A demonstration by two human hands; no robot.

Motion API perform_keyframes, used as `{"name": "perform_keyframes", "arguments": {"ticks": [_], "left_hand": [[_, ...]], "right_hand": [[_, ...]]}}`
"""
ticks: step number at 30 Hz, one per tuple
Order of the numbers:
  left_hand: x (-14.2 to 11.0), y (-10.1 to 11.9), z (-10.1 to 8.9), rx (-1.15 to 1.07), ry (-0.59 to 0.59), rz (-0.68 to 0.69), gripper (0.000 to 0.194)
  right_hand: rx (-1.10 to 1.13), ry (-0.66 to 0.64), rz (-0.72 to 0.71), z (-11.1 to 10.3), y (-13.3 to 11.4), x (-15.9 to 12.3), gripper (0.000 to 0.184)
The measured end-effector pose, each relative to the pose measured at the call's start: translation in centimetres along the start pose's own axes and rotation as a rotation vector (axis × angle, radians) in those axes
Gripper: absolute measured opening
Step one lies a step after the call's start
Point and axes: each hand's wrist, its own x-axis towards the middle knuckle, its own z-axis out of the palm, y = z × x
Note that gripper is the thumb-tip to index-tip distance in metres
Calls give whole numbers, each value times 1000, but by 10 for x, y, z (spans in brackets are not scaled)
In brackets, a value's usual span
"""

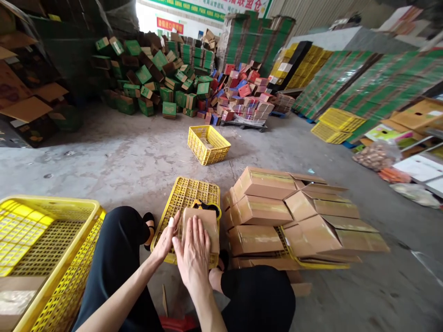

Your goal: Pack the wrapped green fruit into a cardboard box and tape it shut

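Observation:
A small brown cardboard box [212,233] rests on an upturned yellow plastic crate [183,190] between my knees. My right hand [194,256] lies flat on the top of the box, its fingers stretched forward and nothing in its grasp. At the left side of the box is my left hand [168,237], held edgewise with fingers extended; whether it touches the cardboard I cannot tell. Something small and white is on one of its fingers. Just behind the box, partly hidden by it, sits a yellow and black tape dispenser [217,211].
Flattened and folded cartons [265,210] are stacked at my right. A large yellow crate [93,216] holding a taped carton [20,295] stands at my left. Ahead on the floor is another yellow crate [209,152]. Heaped green boxes [169,109] and red boxes [245,90] lie farther back.

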Motion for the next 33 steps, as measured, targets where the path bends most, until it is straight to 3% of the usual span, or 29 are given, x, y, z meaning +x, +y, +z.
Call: {"name": "perform_keyframes", "arguments": {"ticks": [2, 5, 8, 12, 18, 23, 27, 33], "left_hand": [[0, 23, -15, -154, 6, -4, 61], [-4, 45, -23, -170, -2, 78, 60], [-4, 48, -21, -61, -56, 182, 60], [7, 36, -28, 96, -86, 288, 63], [21, 22, -54, 200, -130, 435, 59], [30, 29, -59, 237, -114, 482, 52], [40, 46, -50, 309, -110, 471, 53], [37, 76, -24, 483, -243, 539, 81]], "right_hand": [[37, -19, -68, -8, 4, 8, 65], [100, -88, -214, -25, 20, 17, 54], [117, -157, -306, -38, 40, 24, 52], [116, -170, -371, -39, 59, 41, 52], [156, -229, -318, -33, 85, 78, 53], [358, -301, -214, -34, 109, 94, 59], [552, -357, -116, -29, 118, 94, 64], [671, -317, -60, -17, 120, 86, 62]]}}
